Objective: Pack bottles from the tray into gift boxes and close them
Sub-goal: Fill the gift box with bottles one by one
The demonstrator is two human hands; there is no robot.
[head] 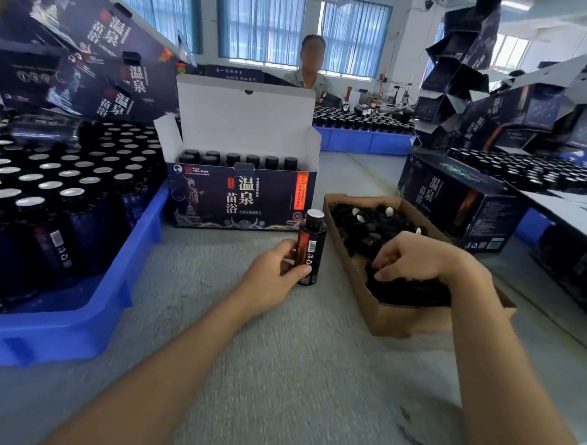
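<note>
At the frame's left, a blue plastic tray point(76, 316) holds dark foil-topped bottles point(77, 231). At centre an open dark printed gift box point(239, 199) stands part filled. Below it the left hand point(275, 276) wraps its grip round a dark labelled bottle point(311, 247), steadied upright on the grey surface point(277, 374), long axis vertical, uncapped mouth up, probably awaiting a cap. Rightward, the right hand point(416, 259) digs curled fingers into a brown cardboard box of black caps point(385, 317); whether its grip pinches one is hidden.

We are in a factory packing room: blue trays point(86, 317) crowded with dark bottles point(64, 230), printed gift boxes point(101, 32) piled in leaning heaps (one stands open in front of us), a cardboard box point(392, 317) of loose caps point(363, 226), and another worker point(310, 71) across the long desk point(277, 374).
</note>
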